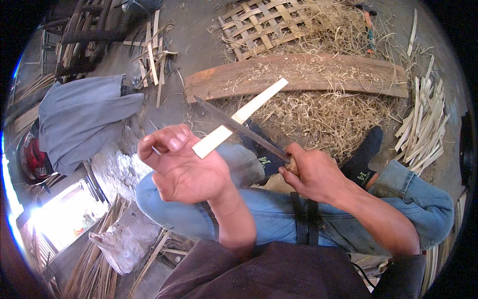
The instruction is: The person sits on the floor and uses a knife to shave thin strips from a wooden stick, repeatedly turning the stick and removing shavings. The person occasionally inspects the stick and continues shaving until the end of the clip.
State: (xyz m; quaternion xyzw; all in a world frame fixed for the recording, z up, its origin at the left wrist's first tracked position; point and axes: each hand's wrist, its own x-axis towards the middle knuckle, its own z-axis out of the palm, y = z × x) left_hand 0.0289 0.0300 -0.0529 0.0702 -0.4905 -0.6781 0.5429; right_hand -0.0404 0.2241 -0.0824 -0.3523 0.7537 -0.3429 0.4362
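Folded, jeans-clad legs (271, 214) sit beneath the work, where a slipped stroke could land; the left hand (191, 172), at eight o'clock, palm up, fingers loosely curled, looks exposed should the blade skid. At four o'clock, the right hand (316, 174) wraps firmly around the handle of a knife (259, 141), its tip aimed toward ten, with bare floor (167, 107) beyond. At twelve, a pale strip (259, 103) crosses the blade, one end by the left palm, no firm grip visible, the other extending toward two.
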